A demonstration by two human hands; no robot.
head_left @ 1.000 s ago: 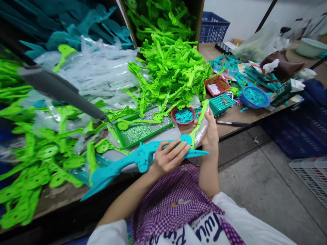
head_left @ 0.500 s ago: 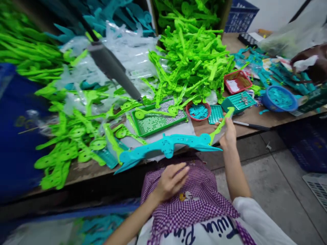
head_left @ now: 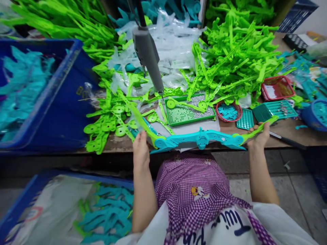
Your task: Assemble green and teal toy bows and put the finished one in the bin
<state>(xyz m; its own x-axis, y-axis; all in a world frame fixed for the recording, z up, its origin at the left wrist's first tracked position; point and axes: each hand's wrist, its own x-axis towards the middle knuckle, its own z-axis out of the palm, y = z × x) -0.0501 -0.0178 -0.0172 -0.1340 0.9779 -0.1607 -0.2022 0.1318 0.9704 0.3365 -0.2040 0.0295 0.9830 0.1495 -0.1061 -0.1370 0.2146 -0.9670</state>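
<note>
A bow-shaped plastic piece [head_left: 178, 139] spans the space before me at the table's front edge, teal in the middle with a lime green arm at each end. My left hand [head_left: 141, 149] is closed around its left green arm. My right hand [head_left: 259, 137] grips the right green arm, fingers wrapped behind it. Above the table hangs a grey electric screwdriver [head_left: 148, 58], its bit pointing down. Just beyond the piece lies a green tray [head_left: 191, 120] of small metal screws, with a loose green arm across it.
Heaps of green arms [head_left: 237, 58] and clear plastic bags [head_left: 168, 41] cover the back. On the right are a red basket [head_left: 229, 111] of teal bits, a red tray [head_left: 277, 88] and a blue bowl [head_left: 316, 115]. Blue crates [head_left: 61, 78] with teal parts stand left and below.
My left hand has risen from my lap and taken hold of the left green arm. The bow-shaped piece now lies more level. My view has turned left.
</note>
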